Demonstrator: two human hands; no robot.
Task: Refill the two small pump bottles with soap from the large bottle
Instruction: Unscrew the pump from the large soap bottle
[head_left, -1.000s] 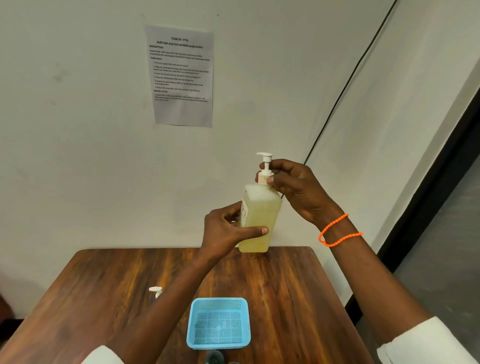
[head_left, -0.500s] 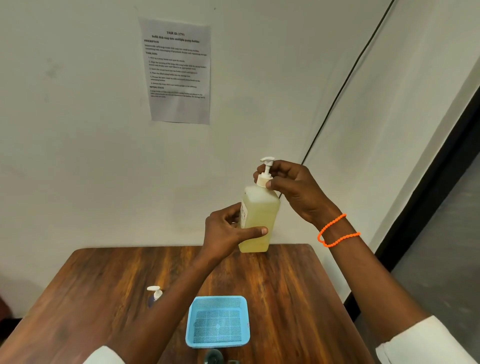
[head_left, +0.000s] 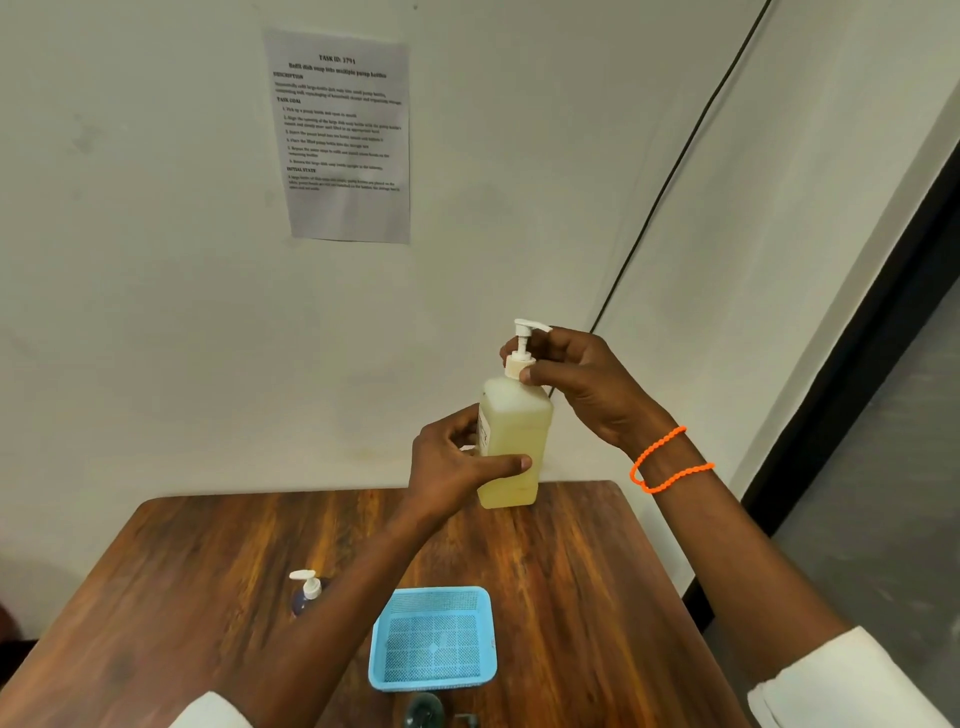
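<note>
A: Where's the big bottle?
B: Upright, at 12 o'clock on the surface. Left hand has a grip round its body; right hand pinches the pump collar.
A: The small one?
B: At 9 o'clock of the basket.

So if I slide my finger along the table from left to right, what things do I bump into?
Small pump bottle → blue basket → big soap bottle, held up by the left hand, with the right hand pinching its pump collar → orange bracelet.
</note>
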